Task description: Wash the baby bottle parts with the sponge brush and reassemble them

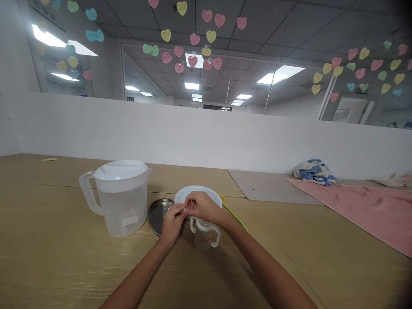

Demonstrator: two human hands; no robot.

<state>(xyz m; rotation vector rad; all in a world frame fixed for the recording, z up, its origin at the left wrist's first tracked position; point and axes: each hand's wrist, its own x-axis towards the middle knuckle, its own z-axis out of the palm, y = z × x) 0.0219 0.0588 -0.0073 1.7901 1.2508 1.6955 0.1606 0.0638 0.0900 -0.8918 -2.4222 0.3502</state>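
Observation:
My left hand [173, 224] and my right hand [205, 208] meet in the middle of the view, fingers closed in a pinch. Between the fingertips is a small whitish piece [186, 209], too small to name. Just below my right hand stands a clear cup with two white handles [203, 241] and red print. A clear round thing [166, 207] shows beside my left fingers, over a round metal tray [156, 218]; I cannot tell whether it is held. Behind my hands lies a white plate [193, 189], partly covered by my right hand.
A lidded, translucent pitcher [121, 206] stands on the left of the brown table [64, 257]. A thin green stick with a yellow end [236, 218] lies right of the plate. Farther right are a pink cloth [363, 210] and a crumpled blue-and-white cloth [315, 172] against the white wall.

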